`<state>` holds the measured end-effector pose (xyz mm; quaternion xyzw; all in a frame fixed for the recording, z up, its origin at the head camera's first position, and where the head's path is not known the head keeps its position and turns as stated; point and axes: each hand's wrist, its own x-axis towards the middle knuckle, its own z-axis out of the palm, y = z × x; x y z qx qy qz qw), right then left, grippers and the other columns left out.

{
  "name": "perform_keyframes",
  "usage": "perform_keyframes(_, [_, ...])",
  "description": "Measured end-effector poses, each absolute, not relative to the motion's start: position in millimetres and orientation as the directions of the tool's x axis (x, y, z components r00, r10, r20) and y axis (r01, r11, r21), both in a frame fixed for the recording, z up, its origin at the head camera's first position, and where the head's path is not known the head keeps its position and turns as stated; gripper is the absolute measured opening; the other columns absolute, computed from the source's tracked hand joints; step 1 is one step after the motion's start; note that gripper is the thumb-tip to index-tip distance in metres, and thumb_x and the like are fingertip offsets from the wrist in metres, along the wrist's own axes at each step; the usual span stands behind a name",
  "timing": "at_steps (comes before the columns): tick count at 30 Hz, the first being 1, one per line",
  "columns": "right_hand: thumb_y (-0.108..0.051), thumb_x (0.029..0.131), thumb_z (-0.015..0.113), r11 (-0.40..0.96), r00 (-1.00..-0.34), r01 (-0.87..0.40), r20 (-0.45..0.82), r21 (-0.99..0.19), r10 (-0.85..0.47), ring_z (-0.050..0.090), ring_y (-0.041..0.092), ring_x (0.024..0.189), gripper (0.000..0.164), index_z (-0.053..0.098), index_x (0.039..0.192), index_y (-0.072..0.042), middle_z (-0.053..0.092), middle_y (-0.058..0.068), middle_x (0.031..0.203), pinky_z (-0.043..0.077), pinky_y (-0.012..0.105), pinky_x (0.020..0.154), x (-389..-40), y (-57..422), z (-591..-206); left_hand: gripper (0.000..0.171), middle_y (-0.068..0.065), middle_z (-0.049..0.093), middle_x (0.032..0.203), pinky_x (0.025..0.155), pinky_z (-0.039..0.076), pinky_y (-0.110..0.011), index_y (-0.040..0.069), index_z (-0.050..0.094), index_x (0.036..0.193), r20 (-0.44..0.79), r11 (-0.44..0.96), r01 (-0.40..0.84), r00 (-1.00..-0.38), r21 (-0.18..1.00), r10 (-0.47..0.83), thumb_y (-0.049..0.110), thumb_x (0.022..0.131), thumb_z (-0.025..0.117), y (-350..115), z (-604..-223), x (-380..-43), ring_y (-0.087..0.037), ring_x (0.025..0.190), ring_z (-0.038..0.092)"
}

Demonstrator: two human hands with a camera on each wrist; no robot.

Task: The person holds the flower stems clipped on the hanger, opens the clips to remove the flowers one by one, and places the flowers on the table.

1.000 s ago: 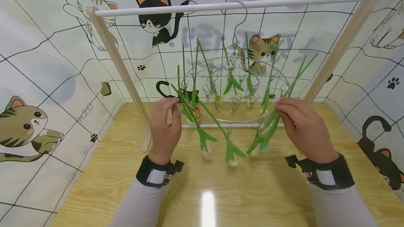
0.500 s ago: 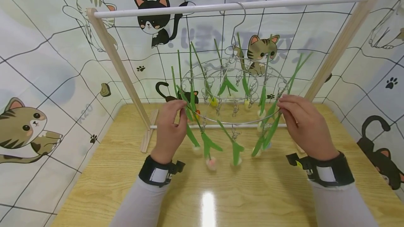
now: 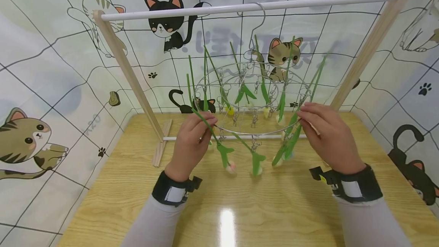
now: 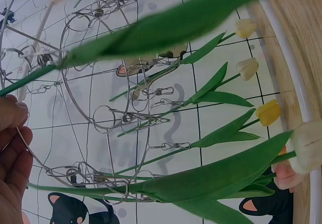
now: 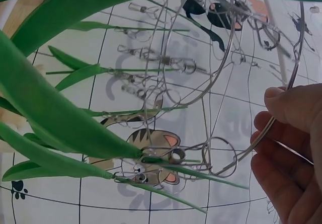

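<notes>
A round wire clip hanger point(image 3: 253, 134) hangs by its hook from a white bar, its clips point(image 3: 255, 116) dangling. Artificial tulips hang head down in several clips, among them a pink one point(image 3: 231, 168) and a yellow one point(image 4: 268, 113). At the ring's front left, my left hand point(image 3: 193, 140) pinches the wire between thumb and fingers, close to a green stem point(image 3: 207, 125). On the right side my right hand point(image 3: 330, 137) holds the rim; the right wrist view shows its thumb point(image 5: 289, 100) pressing the wire against the fingers. Green leaves partly cover both wrist views.
The stand has wooden posts point(image 3: 128, 71), a white top bar point(image 3: 212, 9) and a lower white bar point(image 3: 178, 138). It rises from a wood-grain table point(image 3: 274, 209). Behind it hangs a gridded backdrop point(image 3: 219, 29) printed with cats.
My left hand has moved right, from the ring's left side to its front left. The hanging tulips have swung and shifted a little. My right hand stays nearly in place.
</notes>
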<state>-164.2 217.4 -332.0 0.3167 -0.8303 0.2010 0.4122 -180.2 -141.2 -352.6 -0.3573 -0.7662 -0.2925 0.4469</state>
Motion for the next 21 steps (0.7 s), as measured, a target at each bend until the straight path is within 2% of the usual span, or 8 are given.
perform_keyframes(7, [0.022,0.072,0.08,0.687,-0.414,-0.723,0.839,-0.068,-0.353,0.065,0.042,0.115,0.046,0.075,0.115,0.006,0.072,0.022,0.115,0.032,0.012,0.118,-161.7,210.7,-331.1,0.017,-0.013,0.075,0.107,0.104,0.055,-0.036,0.001,0.077,0.109,0.896,0.581,0.805,-0.34,0.122,0.284,-0.005,0.093,0.073,-139.6,-351.7,-177.9,-0.029,0.11,0.07])
perform_keyframes(10, [0.022,0.073,0.079,0.688,-0.416,-0.723,0.837,-0.066,-0.356,0.065,0.042,0.114,0.045,0.075,0.115,0.006,0.072,0.022,0.114,0.032,0.011,0.117,-161.6,211.1,-331.5,0.017,-0.012,0.075,0.106,0.103,0.056,-0.036,0.001,0.077,0.109,0.895,0.582,0.805,-0.34,0.119,0.287,-0.004,0.093,0.073,-139.2,-351.3,-176.3,-0.029,0.11,0.07])
perform_keyframes(12, [0.019,0.077,0.078,0.693,-0.426,-0.718,0.829,-0.066,-0.363,0.065,0.042,0.114,0.041,0.074,0.116,0.006,0.072,0.023,0.115,0.032,0.011,0.117,-161.0,212.4,-331.5,0.018,-0.012,0.075,0.106,0.102,0.057,-0.036,0.001,0.077,0.109,0.895,0.58,0.806,-0.338,0.117,0.289,-0.004,0.093,0.073,-138.9,-350.9,-175.5,-0.028,0.109,0.07])
perform_keyframes(15, [-0.003,0.1,0.067,0.701,-0.442,-0.711,0.814,-0.061,-0.377,0.064,0.043,0.116,0.021,0.073,0.117,0.006,0.071,0.023,0.117,0.031,0.012,0.118,-160.0,214.5,-331.6,0.018,-0.011,0.075,0.106,0.1,0.058,-0.037,0.001,0.077,0.109,0.896,0.576,0.81,-0.336,0.116,0.292,-0.005,0.092,0.074,-138.5,-350.2,-174.3,-0.028,0.109,0.07])
perform_keyframes(17, [-0.018,0.109,0.057,0.707,-0.45,-0.705,0.805,-0.055,-0.386,0.063,0.043,0.116,0.031,0.072,0.118,0.007,0.071,0.024,0.118,0.031,0.012,0.119,-159.6,215.4,-331.4,0.019,-0.011,0.075,0.106,0.1,0.058,-0.037,0.001,0.077,0.109,0.896,0.573,0.812,-0.333,0.115,0.293,-0.005,0.092,0.074,-138.3,-349.7,-173.8,-0.028,0.108,0.07])
perform_keyframes(19, [-0.019,0.109,0.056,0.709,-0.452,-0.703,0.803,-0.053,-0.389,0.063,0.044,0.116,0.033,0.072,0.118,0.008,0.07,0.025,0.119,0.03,0.012,0.12,-159.7,215.9,-331.4,0.018,-0.011,0.075,0.106,0.101,0.057,-0.037,0.001,0.077,0.109,0.895,0.572,0.812,-0.335,0.116,0.294,-0.005,0.092,0.074,-138.2,-349.3,-173.4,-0.028,0.109,0.07])
perform_keyframes(21, [-0.007,0.102,0.066,0.715,-0.459,-0.697,0.799,-0.052,-0.388,0.063,0.043,0.116,0.024,0.071,0.119,0.008,0.07,0.026,0.12,0.03,0.012,0.12,-159.6,215.9,-331.1,0.018,-0.011,0.076,0.106,0.102,0.057,-0.037,0.001,0.077,0.109,0.893,0.572,0.811,-0.338,0.118,0.296,-0.004,0.092,0.074,-138.1,-349.2,-173.1,-0.028,0.109,0.07])
